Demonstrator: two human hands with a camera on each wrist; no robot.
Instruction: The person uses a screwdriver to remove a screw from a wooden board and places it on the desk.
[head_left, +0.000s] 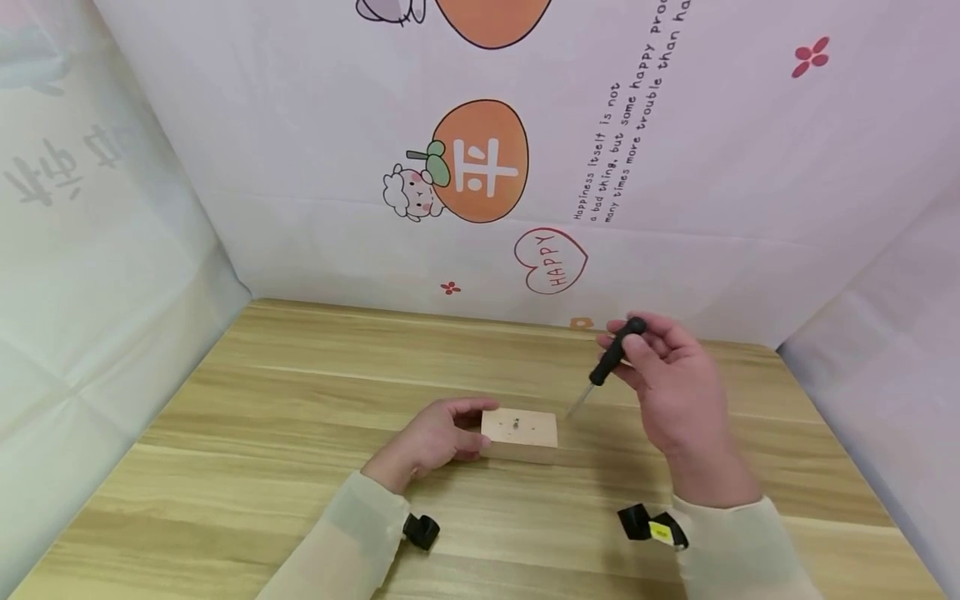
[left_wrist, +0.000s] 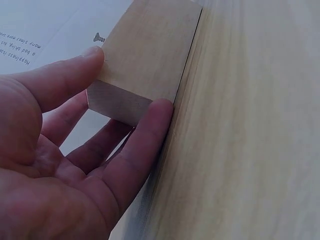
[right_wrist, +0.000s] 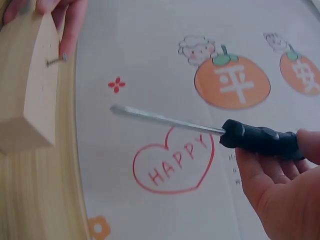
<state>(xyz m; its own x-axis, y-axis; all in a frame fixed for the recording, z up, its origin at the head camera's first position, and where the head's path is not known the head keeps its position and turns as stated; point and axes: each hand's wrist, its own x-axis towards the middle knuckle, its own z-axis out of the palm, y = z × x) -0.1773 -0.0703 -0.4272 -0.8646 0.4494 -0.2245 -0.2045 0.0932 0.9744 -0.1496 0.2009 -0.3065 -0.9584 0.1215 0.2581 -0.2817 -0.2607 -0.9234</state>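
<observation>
Pale wood made up the block (head_left: 528, 438), a squared piece with crisp edges and plain, smooth faces, lying on the worktop (head_left: 300, 433) just to the right of the left hand (head_left: 442, 433), whose thumb and fingers pinched its nearest end. Out of the upper face stood a grey metal screw (right_wrist: 56, 60), only partly sunk, its flared head clear of the wood. A few small dark spots dotted that face around it; whether they were holes could not be told.

The right hand (head_left: 678, 392), raised above the worktop, held a screwdriver (head_left: 611, 359), thumb and fingers closed about the black, ridged handle. Its slim, shiny metal shaft slanted down toward the left hand and the block, the tip apart from both the wood and the screw. The tip's exact shape was too blurred to tell.
</observation>
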